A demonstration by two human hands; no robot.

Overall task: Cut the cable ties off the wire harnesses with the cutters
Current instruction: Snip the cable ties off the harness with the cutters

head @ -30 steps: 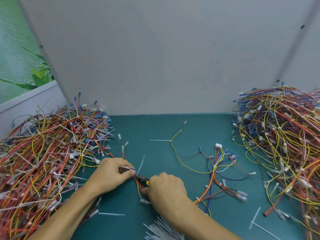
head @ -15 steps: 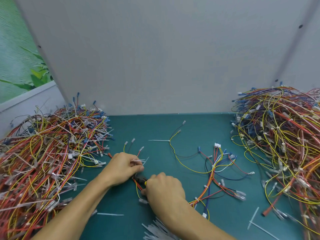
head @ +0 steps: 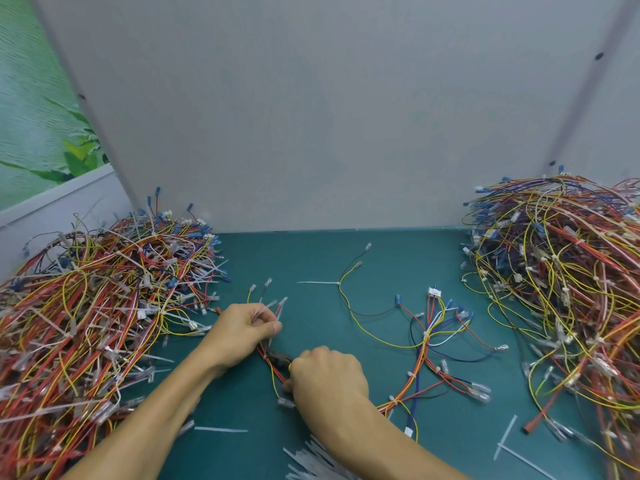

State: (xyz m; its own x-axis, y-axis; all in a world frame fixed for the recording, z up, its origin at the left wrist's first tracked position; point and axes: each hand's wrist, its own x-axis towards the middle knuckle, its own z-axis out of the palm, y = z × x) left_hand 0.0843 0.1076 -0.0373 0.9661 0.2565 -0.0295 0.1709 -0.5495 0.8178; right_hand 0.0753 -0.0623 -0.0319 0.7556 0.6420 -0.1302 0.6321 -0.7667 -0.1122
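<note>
Your left hand (head: 246, 330) pinches a small wire harness (head: 274, 375) between the thumb and fingers, so its grip is tight on the wires. The wire ends with clear tips stick up past your fingers. The red and yellow wires run down toward your right hand (head: 329, 375).

Your right hand is curled round the cutters (head: 280, 359), and its grip holds them. Only the dark nose and a bit of yellow handle show. The nose sits on the wires just below your left thumb. I cannot tell if the blades are closed or apart.

All of this is low over the green bench (head: 311, 258), near the front middle.

A big pile of harnesses (head: 86, 306) lies on your left side. A second big pile (head: 571, 289) lies on your right side. A loose harness (head: 429, 337) is spread flat between your right hand and the second big pile. It has a white cable tie (head: 317, 282) sticking out from its far end.

A heap of cut ties (head: 311, 459) lies at the front edge, just beside your right arm. One single tie (head: 221, 429) lies flat between your two arms.

A gray wall (head: 311, 116) stands behind the bench.
</note>
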